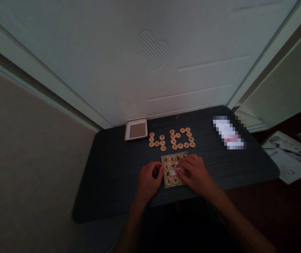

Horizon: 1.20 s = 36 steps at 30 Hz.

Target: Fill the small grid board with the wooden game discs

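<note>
A shallow white-rimmed box (170,186) lies near the front edge of the dark table, holding round wooden Chinese chess pieces (168,181) with black characters in rows. Some pink and white bottom shows in its middle. Against the box's left edge, my left hand (150,178) is curled, thumb and forefinger close together at the rim. My right hand (194,173) reaches over the right part of the box and hides several pieces. Its thumb and fingers are bent together over the middle, at a Chinese chess piece mostly hidden by the fingertips.
Beyond the box, red-lettered Chinese chess pieces (180,146) lie in two outlined shapes on the dark table (108,168). A box lid (137,130) sits at the back left. A blurred-out white object (228,133) lies at the right. A white door (100,70) rises behind the table.
</note>
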Tool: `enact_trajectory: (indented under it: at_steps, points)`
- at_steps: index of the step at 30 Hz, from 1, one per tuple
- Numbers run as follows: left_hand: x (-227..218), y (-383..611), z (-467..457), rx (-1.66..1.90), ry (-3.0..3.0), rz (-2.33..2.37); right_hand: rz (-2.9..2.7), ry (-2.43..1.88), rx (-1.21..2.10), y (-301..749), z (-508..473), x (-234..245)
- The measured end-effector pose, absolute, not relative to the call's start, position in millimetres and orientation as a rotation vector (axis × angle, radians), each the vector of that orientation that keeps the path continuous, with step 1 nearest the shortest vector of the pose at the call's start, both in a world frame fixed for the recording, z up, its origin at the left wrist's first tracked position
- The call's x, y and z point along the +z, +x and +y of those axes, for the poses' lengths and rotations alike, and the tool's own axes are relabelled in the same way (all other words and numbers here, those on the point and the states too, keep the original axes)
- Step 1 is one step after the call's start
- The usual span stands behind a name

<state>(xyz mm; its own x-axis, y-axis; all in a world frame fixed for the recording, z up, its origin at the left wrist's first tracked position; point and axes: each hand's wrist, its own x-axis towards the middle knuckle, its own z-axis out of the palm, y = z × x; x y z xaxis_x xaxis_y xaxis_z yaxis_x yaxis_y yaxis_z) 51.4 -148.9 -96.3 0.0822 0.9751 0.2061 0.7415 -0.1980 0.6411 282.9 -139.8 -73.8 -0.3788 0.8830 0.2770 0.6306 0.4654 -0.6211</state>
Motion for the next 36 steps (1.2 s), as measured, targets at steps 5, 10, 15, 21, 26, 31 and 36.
enact_trajectory:
  at_steps: [5,10,15,21,26,31,36]
  points:
    - [-94,53,-151,0.833,2.006,1.693,-2.216,-1.342,0.464,268,-137,-73]
    - [-94,53,-152,0.845,2.001,1.693,-2.210,-1.402,0.440,261,-136,-74]
    - [-92,52,-152,0.852,1.991,1.670,-2.232,-1.437,0.418,258,-137,-74]
    - [-93,51,-152,0.871,1.993,1.640,-2.243,-1.415,0.404,258,-137,-75]
    - [-93,51,-152,0.869,1.987,1.630,-2.223,-1.427,0.397,257,-138,-75]
    - [-93,51,-153,0.863,1.981,1.634,-2.237,-1.435,0.385,256,-137,-76]
    - [-95,50,-152,0.867,1.985,1.628,-2.251,-1.411,0.370,257,-136,-76]
